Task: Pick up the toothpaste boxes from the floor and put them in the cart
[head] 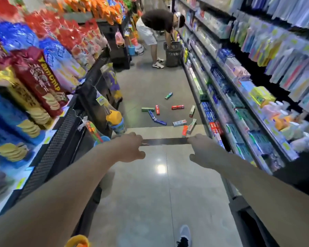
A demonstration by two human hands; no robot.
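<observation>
Both hands, left hand and right hand, grip the cart handle; toothpaste boxes litter open floor ahead.

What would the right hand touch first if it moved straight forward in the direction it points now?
The right hand already grips the cart handle. Beyond that, probably the orange box and pale box on the floor, though depth is unclear.

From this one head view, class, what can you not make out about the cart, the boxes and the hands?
- Cart handle: only this bar shows; the basket cannot be made out.
- Toothpaste boxes: too small to read the brands.
- Left hand, right hand: fingertips hidden behind the handle.
- Left shelf snacks: blurred.
</observation>
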